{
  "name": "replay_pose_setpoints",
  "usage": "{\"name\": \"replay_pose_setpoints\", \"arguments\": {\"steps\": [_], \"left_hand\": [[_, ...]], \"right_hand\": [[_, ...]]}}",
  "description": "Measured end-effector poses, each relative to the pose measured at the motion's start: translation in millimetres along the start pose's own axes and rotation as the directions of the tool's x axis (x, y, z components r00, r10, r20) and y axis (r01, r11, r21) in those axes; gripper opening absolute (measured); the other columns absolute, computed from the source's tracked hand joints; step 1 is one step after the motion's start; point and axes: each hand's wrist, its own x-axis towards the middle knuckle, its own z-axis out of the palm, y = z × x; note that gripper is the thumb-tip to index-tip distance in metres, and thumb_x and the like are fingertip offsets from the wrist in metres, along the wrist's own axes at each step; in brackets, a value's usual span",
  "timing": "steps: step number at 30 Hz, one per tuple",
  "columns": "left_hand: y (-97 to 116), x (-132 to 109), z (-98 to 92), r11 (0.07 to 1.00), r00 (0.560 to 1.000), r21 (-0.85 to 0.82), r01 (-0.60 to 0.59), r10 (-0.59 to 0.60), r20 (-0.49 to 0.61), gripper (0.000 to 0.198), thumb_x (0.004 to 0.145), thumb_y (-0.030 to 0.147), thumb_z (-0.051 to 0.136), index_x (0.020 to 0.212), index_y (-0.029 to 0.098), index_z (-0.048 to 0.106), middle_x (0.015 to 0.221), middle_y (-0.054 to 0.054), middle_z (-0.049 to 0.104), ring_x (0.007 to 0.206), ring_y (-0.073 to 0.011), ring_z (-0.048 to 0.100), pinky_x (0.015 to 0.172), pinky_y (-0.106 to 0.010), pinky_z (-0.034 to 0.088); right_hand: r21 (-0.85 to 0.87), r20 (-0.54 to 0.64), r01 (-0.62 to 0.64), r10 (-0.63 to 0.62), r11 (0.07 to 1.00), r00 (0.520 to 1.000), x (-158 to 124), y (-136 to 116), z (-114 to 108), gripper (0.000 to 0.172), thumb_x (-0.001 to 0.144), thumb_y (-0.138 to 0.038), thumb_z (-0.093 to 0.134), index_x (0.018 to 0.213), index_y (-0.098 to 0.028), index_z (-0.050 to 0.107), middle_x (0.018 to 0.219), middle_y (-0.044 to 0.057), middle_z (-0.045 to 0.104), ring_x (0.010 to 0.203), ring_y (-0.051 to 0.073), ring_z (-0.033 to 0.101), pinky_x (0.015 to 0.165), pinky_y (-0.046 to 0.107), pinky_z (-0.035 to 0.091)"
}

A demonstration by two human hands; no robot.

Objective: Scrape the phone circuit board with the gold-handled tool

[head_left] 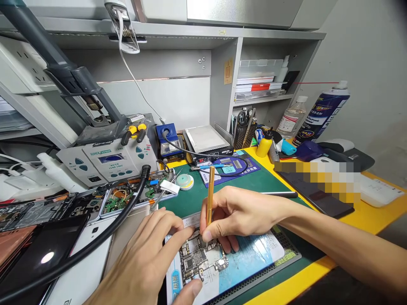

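Note:
A small phone circuit board [199, 258] lies on a light blue repair mat [254, 256] near the table's front edge. My left hand [149, 258] grips the board's left side, index finger along its top edge and thumb at its bottom. My right hand [237, 214] is closed round a gold screwdriver [210, 192], held upright with its tip down on the board's upper part.
A green cutting mat [267, 182] covers the yellow table. Opened phones and parts [124, 199] lie at left under a black hose [104, 235]. A soldering station [108, 161], a small heating plate [206, 142], bottles [264, 144] and a spray can [321, 112] stand behind.

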Motion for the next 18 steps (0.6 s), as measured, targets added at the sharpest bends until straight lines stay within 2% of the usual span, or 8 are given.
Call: {"name": "replay_pose_setpoints", "arguments": {"steps": [7,18], "left_hand": [[-3.9,-1.6,0.4,0.998,0.998,0.037,-0.059,0.058,0.016,0.046,0.084,0.03,0.064,0.126,0.017,0.052,0.116,-0.01,0.049,0.117,-0.0315,0.048,0.104,-0.048,0.039],[-1.6,-2.4,0.1,1.0,1.0,0.022,-0.021,0.021,0.013,0.045,0.083,0.031,0.065,0.124,0.019,0.053,0.116,-0.009,0.05,0.117,-0.0311,0.049,0.104,-0.048,0.039]], "right_hand": [[0.018,-0.021,0.002,-0.002,1.0,1.0,0.4,0.8,2.0,0.034,0.08,-0.04,0.083,0.086,-0.013,0.062,0.061,-0.004,0.06,0.052,0.011,0.062,0.048,0.019,0.054],[-0.004,-0.022,0.023,-0.023,1.0,0.999,-1.6,0.1,3.5,0.034,0.082,-0.042,0.08,0.088,-0.014,0.062,0.064,-0.004,0.059,0.053,0.01,0.061,0.047,0.018,0.053]]}}
